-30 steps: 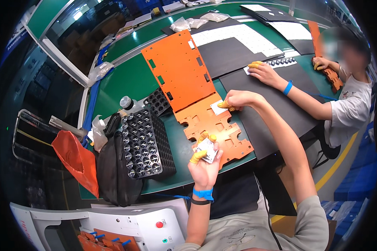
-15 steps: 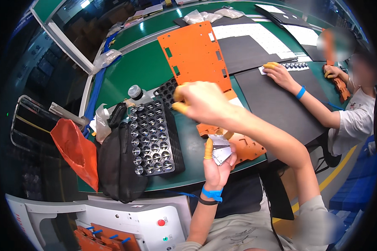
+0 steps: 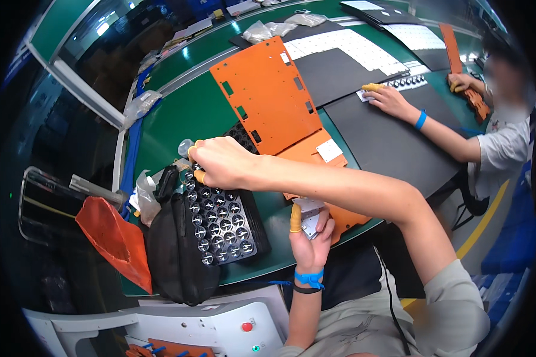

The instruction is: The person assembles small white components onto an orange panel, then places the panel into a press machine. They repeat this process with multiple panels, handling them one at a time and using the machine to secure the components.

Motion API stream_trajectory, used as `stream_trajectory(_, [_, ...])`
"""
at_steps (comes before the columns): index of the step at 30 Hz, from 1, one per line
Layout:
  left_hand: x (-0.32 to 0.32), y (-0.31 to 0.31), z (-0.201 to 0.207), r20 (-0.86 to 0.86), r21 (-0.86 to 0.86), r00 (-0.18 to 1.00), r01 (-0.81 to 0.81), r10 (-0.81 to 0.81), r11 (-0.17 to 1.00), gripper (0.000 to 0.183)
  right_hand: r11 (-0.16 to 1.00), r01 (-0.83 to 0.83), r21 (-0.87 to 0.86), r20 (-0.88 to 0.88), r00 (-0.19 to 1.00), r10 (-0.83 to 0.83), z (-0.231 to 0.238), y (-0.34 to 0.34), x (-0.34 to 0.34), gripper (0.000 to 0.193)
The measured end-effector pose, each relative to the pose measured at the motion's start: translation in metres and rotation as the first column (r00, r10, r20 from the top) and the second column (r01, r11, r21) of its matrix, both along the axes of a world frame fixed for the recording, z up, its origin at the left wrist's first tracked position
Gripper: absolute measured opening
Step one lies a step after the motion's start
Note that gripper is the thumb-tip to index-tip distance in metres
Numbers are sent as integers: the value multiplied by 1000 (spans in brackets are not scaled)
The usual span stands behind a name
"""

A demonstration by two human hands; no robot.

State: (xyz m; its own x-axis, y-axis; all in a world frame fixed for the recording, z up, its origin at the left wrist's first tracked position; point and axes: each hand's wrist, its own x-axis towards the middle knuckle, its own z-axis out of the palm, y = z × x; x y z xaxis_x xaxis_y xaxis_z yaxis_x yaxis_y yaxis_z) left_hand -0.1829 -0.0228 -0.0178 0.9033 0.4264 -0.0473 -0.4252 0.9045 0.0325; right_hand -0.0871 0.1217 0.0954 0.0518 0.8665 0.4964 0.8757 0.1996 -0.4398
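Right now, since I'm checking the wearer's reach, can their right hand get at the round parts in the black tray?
Probably yes: the right hand is at the far end of the black tray, and nothing visible covers the nearer round parts.

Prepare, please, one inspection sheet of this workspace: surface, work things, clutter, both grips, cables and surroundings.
Surface: green table; black mat on its right part.
Work things: orange panel beyond orange board; white plate lies on the board; black tray holds round dark parts.
Clutter: black bag, red pouch, clear bags.
Left grip: holds pale plates.
Right grip: over the tray's far end; whether it holds anything cannot be told.
Cables: blue cord near the left wristband; thin black cord by the shirt.
Surroundings: co-worker's hand at right; white machine at the near edge.
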Motion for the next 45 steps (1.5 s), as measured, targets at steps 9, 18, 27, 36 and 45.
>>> stream_trajectory(9, [-2,-10,-9,-113,162,984,-116,136,980,30,987,-14,160,-208,977,47,18,-143,25,27])
stream_trajectory(18, [-1,-15,2,-162,348,975,-87,151,934,36,995,66,77,-590,807,-8,-9,-234,64,33])
stream_trajectory(27, [-4,-34,12,-234,614,931,-83,282,785,40,996,-54,69,-379,922,77,-15,-269,67,28])
stream_trajectory(36, [0,-41,27,-202,660,935,-89,290,746,67,998,-21,65,-310,950,40,-16,-276,70,28])
stream_trajectory(45, [-1,-45,23,-232,703,909,-88,345,706,69,982,-18,187,-110,993,39,-13,-276,64,34])
